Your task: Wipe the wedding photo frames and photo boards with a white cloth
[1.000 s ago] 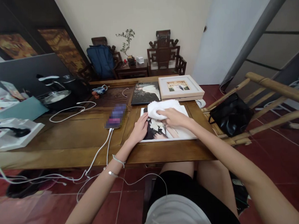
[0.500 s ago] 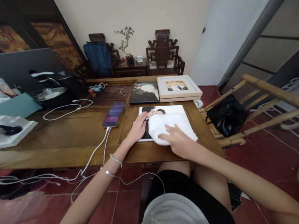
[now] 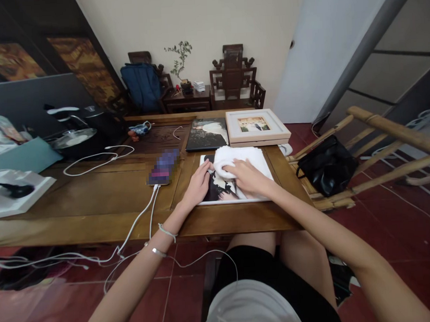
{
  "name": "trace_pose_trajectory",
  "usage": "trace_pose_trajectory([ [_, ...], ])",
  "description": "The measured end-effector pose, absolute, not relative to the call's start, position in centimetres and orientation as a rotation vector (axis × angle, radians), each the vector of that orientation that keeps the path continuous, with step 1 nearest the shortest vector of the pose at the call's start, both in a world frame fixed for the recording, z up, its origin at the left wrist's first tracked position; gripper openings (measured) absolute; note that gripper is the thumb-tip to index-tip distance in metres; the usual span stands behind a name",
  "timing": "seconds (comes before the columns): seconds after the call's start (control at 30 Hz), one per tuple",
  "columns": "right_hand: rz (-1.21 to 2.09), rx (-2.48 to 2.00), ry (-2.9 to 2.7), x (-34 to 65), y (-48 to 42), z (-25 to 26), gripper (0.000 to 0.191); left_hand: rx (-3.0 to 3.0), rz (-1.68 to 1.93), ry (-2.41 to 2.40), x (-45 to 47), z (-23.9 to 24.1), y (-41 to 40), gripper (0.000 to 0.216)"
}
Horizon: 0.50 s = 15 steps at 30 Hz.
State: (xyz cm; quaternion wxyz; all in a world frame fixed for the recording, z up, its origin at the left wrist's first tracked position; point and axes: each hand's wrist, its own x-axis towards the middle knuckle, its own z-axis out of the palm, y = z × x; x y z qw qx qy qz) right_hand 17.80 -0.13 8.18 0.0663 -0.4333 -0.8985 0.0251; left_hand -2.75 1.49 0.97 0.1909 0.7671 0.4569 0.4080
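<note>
A large photo print (image 3: 225,191) lies flat near the front edge of the wooden table (image 3: 94,196). My right hand (image 3: 246,176) presses a white cloth (image 3: 236,157) onto the upper part of the print, fingers closed over the cloth. My left hand (image 3: 200,183) rests flat on the print's left edge, fingers stretched out, holding it down.
Behind the print lie a dark photo panel (image 3: 207,133) and a white framed photo (image 3: 256,126). A phone (image 3: 163,167) on a white cable sits to the left. A black bag (image 3: 327,167) rests on a bamboo chair at right. Kettle, boxes and cables crowd the table's left.
My right hand has swept the cloth from the top of the print down to its lower edge and back up to the top. My left hand has stayed on the left edge.
</note>
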Motion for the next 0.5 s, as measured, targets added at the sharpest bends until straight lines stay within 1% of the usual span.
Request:
trace_pose_trajectory([
  [0.07,0.09,-1.267,-2.739,16.7,0.3,8.1,0.063,2.07,1.287,1.269,-2.7,1.5,1.1,0.045],
  [0.13,0.131,-1.157,-2.8,15.7,-0.4,8.0,0.06,1.95,1.41,1.268,-2.8,1.9,0.8,0.048],
  [0.23,0.198,-0.939,-2.892,15.3,-3.0,8.0,0.058,1.834,1.477,1.272,-3.0,1.9,0.8,0.052],
  [0.37,0.284,-0.787,-2.945,17.3,-7.1,7.9,0.067,1.873,1.414,1.278,-2.8,1.7,0.8,0.053],
  [0.5,0.335,-0.896,-2.962,20.8,-9.1,8.4,0.068,2.087,1.225,1.351,-2.3,1.7,0.8,0.043],
])
